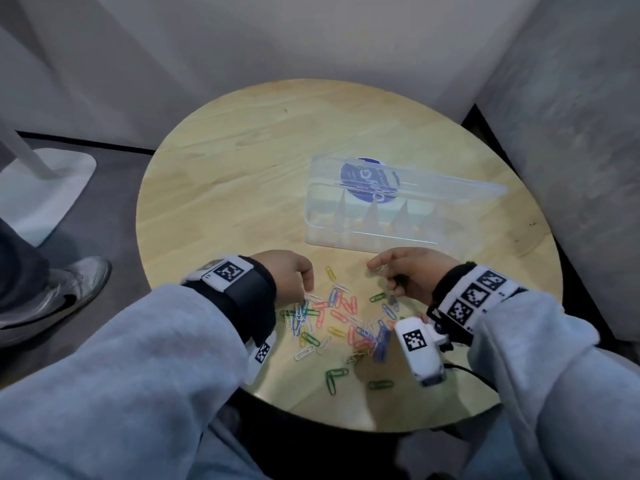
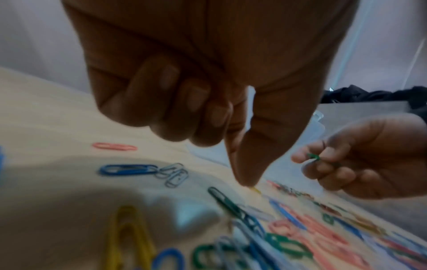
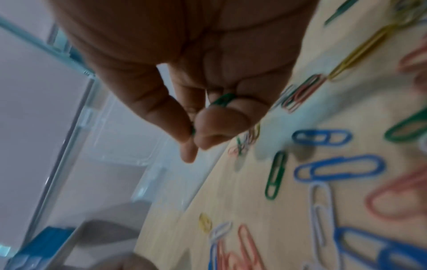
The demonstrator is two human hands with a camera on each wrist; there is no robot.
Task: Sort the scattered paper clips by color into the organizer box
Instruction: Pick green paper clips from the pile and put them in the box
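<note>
Paper clips [image 1: 341,315] in several colours lie scattered on the near half of a round wooden table [image 1: 242,168]. Behind them stands the clear organizer box [image 1: 370,239], its lid raised and its compartments showing no clips. My right hand [image 1: 375,266] hovers just in front of the box and pinches a green clip [image 3: 223,99] between thumb and fingers. My left hand [image 1: 308,289] reaches down at the pile's left edge with its fingers curled. Its thumb and forefinger tips [image 2: 245,182] meet near the table with nothing visible between them. A yellow clip [image 2: 255,190] lies just beyond them.
Two green clips [image 1: 334,375] lie apart near the table's front edge. A bystander's shoe [image 1: 59,292] and a white stand base [image 1: 48,188] are on the floor to the left. Grey padded walls close in behind and on the right.
</note>
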